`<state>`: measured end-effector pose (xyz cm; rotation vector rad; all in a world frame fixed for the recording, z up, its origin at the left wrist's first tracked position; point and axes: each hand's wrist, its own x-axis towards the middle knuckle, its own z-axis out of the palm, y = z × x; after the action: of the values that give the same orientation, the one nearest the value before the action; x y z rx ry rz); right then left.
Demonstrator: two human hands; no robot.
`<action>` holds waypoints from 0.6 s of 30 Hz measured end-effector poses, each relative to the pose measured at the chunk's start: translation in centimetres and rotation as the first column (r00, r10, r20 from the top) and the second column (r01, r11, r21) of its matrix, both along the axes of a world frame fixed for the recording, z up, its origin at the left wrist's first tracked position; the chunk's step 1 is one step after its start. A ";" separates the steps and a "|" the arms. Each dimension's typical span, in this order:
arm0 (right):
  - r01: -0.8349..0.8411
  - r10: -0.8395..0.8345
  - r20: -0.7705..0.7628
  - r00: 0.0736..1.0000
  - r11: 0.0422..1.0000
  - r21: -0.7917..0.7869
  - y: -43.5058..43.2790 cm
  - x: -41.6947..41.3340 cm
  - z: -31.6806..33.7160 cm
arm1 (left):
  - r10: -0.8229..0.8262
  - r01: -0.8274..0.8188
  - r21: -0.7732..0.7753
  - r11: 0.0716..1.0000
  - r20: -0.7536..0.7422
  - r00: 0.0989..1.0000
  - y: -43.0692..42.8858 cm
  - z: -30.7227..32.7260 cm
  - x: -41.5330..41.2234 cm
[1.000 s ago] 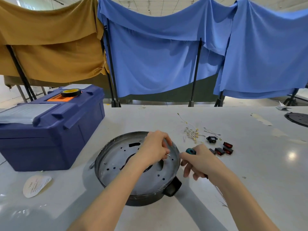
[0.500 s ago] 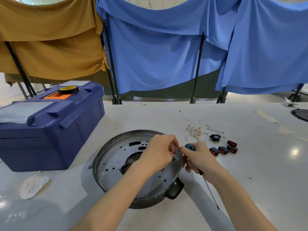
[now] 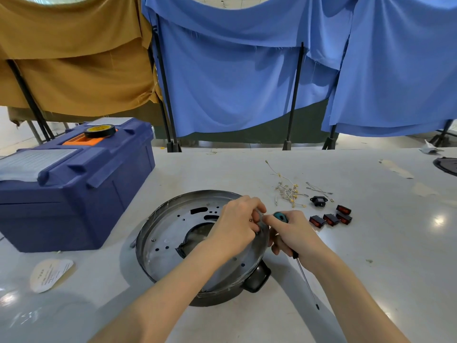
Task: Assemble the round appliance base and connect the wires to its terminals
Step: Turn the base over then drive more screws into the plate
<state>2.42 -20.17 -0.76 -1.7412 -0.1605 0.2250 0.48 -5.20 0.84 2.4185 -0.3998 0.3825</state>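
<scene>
At lower centre of the frame, the round base sat on the table. The left hand curled over its right rim, pinching a small part too hidden to identify. The right hand gripped a screwdriver, its handle mostly covered. Wires lay beyond.

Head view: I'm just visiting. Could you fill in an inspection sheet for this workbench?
Surface: pale, glossy table with a few scuffs.
Job's things: round base at the front; screwdriver; red switches and black socket to its right.
Clutter: toolbox with tape roll on top; paper label; dark disc at the far right edge.
Hands: left hand pinches a small part at the base's rim; right hand grips the screwdriver, tip towards the person.
Cables: loose wires heaped behind the hands, apart from the base.
Surroundings: blue cloths and tan cloth on black stands.
</scene>
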 end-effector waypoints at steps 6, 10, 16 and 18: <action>0.003 -0.003 -0.008 1.000 1.000 0.001 0.0 0.0 -0.1 | 0.033 -0.034 0.059 0.998 0.021 0.999 -0.2 0.1 0.0; 0.003 -0.003 -0.007 1.000 1.000 0.008 -0.1 0.1 -0.1 | 0.096 -0.097 0.040 0.994 0.026 0.995 0.3 0.2 0.0; -0.023 0.024 -0.006 1.000 0.999 0.029 -0.1 0.1 -0.3 | 0.051 -0.074 -0.173 0.982 -0.131 0.990 0.5 0.4 0.1; -0.032 0.032 0.000 0.999 0.999 0.037 -0.2 0.1 -0.4 | 0.012 -0.070 -0.296 0.953 -0.195 0.981 0.8 0.4 0.2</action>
<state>2.56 -20.35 -1.18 -1.7029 -0.1910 0.2445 0.68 -4.38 1.22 2.1421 -0.1895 0.2083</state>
